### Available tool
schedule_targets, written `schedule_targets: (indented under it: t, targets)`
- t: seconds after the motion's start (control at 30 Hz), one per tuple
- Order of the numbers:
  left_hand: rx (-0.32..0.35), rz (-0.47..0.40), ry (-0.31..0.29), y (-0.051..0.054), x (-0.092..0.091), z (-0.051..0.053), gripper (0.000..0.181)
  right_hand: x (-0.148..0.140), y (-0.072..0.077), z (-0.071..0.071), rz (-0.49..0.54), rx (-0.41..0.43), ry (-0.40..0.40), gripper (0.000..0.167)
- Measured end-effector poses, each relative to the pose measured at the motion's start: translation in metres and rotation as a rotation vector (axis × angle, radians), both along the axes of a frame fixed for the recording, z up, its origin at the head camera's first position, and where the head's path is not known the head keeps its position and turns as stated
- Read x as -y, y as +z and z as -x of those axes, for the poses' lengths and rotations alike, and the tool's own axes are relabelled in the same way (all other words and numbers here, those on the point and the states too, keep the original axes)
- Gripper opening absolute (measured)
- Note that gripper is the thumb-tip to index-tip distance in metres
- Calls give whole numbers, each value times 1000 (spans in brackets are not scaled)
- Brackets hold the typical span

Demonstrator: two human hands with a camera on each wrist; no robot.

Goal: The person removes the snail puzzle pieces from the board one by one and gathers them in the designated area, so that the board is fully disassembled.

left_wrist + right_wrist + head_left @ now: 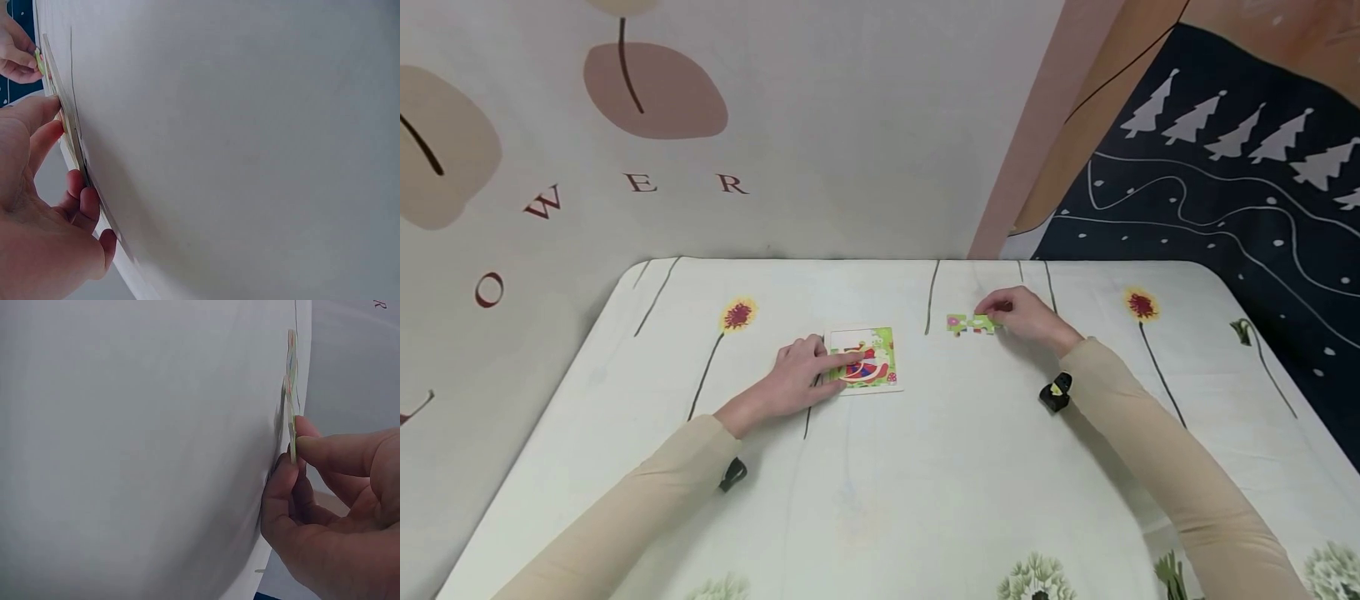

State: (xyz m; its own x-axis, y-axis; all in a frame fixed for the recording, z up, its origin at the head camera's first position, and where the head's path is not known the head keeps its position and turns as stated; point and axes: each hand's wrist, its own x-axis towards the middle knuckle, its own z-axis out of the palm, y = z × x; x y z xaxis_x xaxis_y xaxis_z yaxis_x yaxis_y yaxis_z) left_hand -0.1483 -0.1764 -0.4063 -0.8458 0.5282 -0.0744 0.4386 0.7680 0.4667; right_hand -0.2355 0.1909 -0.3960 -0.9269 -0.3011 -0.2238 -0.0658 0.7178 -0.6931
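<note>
A square picture puzzle (883, 360) with a pale border lies flat on the table, left of centre. My left hand (797, 375) rests on it, index finger stretched over the red and blue picture and thumb at the lower part. In the left wrist view the other fingers bend beside the puzzle's edge. Farther right, my right hand (1022, 315) pinches a green jigsaw piece (293, 440) between thumb and fingers. Left of it is another green jigsaw piece (956, 322) with a pink spot. Whether the two pieces are joined I cannot tell.
A white cloth with printed flowers covers the table (925, 475). Behind it hangs a pale printed curtain (865, 167), and a dark cloth with white trees (1210, 192) hangs at the right. Each wrist carries a small black device (1056, 393).
</note>
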Motion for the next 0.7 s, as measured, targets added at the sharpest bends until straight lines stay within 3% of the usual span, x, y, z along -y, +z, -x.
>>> schedule_targets:
  t: [0.7]
  targets:
    - [14,20,20,0,-1,-1,47,5,-1,0,-28,-17,-24,25]
